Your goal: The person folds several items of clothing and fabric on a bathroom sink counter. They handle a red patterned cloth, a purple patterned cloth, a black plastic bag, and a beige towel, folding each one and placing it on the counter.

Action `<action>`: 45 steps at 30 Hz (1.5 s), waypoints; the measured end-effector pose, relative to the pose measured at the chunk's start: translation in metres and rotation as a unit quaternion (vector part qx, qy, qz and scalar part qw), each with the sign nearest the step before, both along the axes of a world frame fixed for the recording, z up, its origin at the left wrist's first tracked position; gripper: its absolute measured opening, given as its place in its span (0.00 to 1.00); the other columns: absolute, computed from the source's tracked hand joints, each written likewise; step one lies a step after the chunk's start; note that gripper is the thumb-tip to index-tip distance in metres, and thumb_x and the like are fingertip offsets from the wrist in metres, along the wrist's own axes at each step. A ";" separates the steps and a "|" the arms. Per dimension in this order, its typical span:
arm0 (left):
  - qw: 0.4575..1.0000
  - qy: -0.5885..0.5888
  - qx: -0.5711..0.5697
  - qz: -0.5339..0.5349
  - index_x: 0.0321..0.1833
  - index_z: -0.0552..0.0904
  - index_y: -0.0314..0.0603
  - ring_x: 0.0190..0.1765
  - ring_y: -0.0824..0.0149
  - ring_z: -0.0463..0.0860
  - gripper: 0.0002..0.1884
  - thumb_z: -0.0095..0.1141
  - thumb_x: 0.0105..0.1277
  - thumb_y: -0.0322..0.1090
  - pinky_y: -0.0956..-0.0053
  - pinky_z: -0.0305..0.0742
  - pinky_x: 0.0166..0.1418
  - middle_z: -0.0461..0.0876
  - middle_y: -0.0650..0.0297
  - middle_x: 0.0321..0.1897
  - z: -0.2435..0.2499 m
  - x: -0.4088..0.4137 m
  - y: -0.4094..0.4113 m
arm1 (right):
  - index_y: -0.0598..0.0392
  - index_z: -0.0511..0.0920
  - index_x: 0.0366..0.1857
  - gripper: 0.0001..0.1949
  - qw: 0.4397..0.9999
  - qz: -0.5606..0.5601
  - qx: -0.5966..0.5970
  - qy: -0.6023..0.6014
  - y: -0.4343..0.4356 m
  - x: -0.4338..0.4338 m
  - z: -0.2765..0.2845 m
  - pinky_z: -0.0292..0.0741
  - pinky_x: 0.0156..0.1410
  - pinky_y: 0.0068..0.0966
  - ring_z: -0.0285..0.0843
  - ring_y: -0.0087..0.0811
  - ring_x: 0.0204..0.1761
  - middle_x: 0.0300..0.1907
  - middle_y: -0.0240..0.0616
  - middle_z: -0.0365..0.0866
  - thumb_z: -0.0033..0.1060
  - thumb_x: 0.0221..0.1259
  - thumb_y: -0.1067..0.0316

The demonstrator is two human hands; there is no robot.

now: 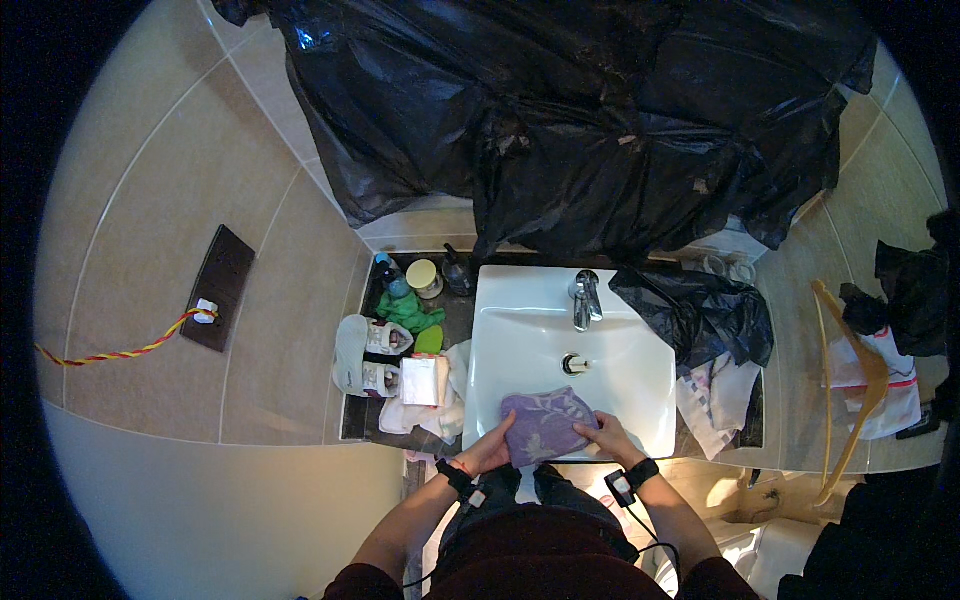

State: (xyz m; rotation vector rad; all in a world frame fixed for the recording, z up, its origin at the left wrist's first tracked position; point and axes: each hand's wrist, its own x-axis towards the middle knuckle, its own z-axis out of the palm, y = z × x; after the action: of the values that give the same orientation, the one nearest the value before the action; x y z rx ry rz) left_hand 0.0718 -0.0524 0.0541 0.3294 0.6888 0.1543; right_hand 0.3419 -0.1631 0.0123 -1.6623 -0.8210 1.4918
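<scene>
A folded purple towel (547,426) with a pale pattern is held flat over the front rim of a white washbasin (499,360). My left hand (491,448) grips its left edge, thumb on top. At its right side, my right hand (611,439) pinches the edge, thumb on the upper face. The fingers beneath the cloth are hidden. Behind the towel, the drain (575,365) has its stopper raised. A chrome faucet (586,300) stands at the basin's back.
Left of the basin are slippers (350,356), a white packet (424,380), a green cloth (409,311) and a lidded jar (424,278). A black plastic bag (697,311) and cloths (716,401) lie right. Black plastic sheeting (585,135) covers the back wall. A hanger (862,375) hangs at right.
</scene>
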 end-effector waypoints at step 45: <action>0.984 0.161 0.072 0.022 0.39 0.80 0.39 0.38 0.74 0.82 0.07 0.58 0.72 0.35 0.77 0.80 0.37 0.79 0.67 0.35 0.025 -0.033 0.014 | 0.59 0.75 0.59 0.22 0.901 -0.136 -0.158 0.380 0.032 -0.012 0.029 0.82 0.61 0.38 0.86 0.36 0.52 0.55 0.42 0.84 0.66 0.68 0.57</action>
State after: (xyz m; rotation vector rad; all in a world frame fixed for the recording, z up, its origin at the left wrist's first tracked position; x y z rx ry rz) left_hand 0.0390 -0.0384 0.0787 0.4845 1.0079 0.1967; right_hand 0.3296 -0.1310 0.0410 -1.1600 0.0828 1.9198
